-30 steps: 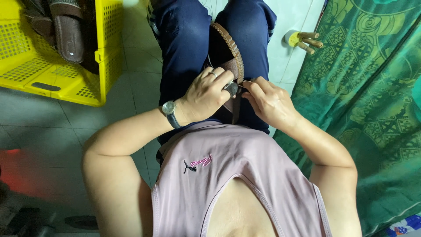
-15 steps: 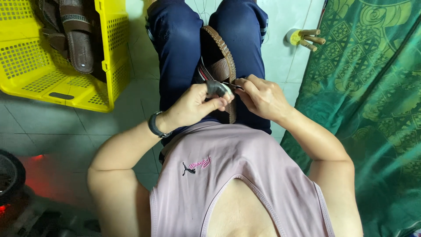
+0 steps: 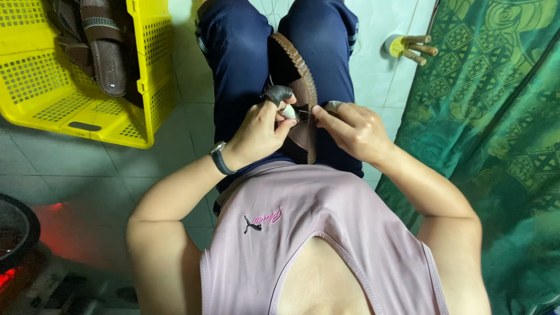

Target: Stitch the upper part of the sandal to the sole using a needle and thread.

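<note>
A brown sandal [image 3: 302, 87] lies lengthwise on my lap, between my thighs in dark blue trousers. My left hand [image 3: 259, 131], with a dark watch on the wrist and a dark cover on one fingertip, grips the sandal's left side. My right hand [image 3: 353, 128] pinches the sandal's right edge, fingers closed on it. A thin needle-like point shows between the two hands; thread is too fine to make out.
A yellow plastic crate [image 3: 70, 99] with more brown sandals stands on the tiled floor at the left. A green patterned cloth [image 3: 496, 116] hangs along the right. A yellow spool with wooden pegs [image 3: 411, 46] lies on the floor beyond my right knee. A dark tyre edge [image 3: 14, 230] shows lower left.
The view has shifted slightly. My left hand has moved up along the sandal and my right hand has closed in on the sandal's edge.
</note>
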